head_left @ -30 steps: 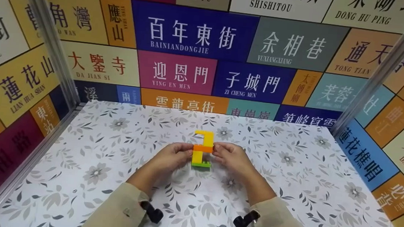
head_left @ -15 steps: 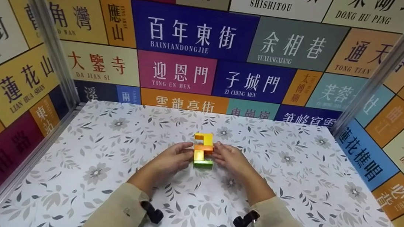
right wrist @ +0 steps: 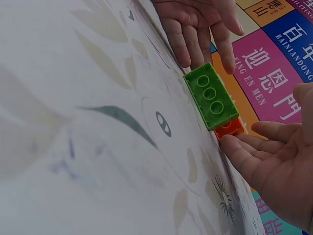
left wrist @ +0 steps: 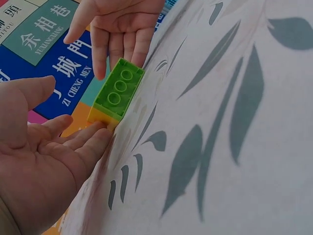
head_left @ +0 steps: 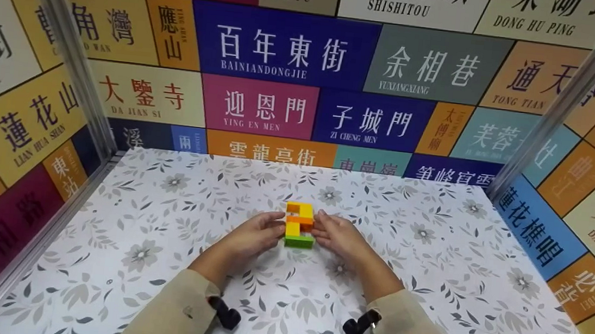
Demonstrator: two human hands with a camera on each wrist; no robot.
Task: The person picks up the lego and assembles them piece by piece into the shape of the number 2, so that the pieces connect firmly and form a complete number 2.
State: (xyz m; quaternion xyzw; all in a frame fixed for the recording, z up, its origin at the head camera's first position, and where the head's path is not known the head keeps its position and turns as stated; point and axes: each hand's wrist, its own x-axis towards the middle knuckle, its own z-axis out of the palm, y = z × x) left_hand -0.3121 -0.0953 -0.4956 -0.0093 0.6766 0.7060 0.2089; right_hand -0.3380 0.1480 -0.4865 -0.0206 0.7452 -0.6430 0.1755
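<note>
A small figure built of toy bricks lies on its back on the patterned tabletop between the two hands. Its green brick point(head_left: 298, 242) is nearest the body, with yellow pieces, an orange brick point(head_left: 299, 220) and a yellow top point(head_left: 306, 210) beyond. Both wrist views show the green brick's hollow underside point(left wrist: 119, 88) with its round tubes. My left hand point(head_left: 255, 233) is beside the left edge, fingers loosely extended and palm facing inward. On the opposite side my right hand point(head_left: 342, 236) is held likewise, fingertips close to the bricks. Neither hand grips the figure.
The table point(head_left: 154, 295) wears a white cover with grey flowers and leaves. Walls of coloured sign panels point(head_left: 287, 46) rise behind it and on both sides. Clear upright posts point(head_left: 547, 98) stand at the back corners.
A second ago the brick figure stood upright between both hands' fingertips. It has tipped backward onto the table, its green underside turned toward me. The fingers have let go and spread slightly.
</note>
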